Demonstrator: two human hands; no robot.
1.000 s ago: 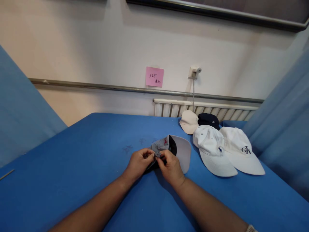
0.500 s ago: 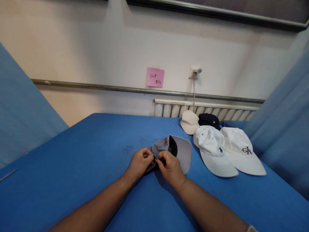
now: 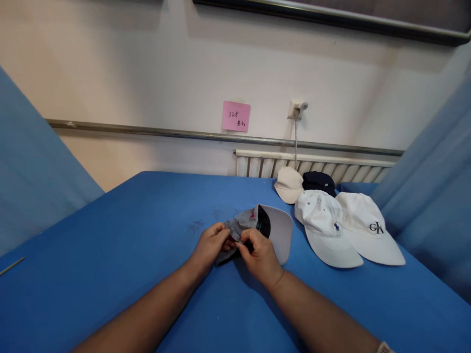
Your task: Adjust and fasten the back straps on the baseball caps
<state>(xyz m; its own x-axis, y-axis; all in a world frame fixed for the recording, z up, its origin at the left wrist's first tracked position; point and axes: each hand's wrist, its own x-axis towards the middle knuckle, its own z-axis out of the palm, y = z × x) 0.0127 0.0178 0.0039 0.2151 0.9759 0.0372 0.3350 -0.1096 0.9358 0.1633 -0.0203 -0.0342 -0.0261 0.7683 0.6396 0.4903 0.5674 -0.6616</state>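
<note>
Matt grey cloth cap (image 3: 241, 223), smooth-looking brim (image 3: 281, 233).

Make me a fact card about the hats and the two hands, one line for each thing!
Left hand: holding the gray cap
Right hand: pinching the same cap
Other caps: beige cap, dark cap, white cap with a horse logo, white cap with letters
Under them: blue surface
On the wall: pink note

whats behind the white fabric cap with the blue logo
Behind the blue-logo white cap: a dark navy fabric cap, partly covered; a cream fabric cap, back left; and a white fabric cap with black lettering, its left part covered. The covered parts can't be seen.
</note>
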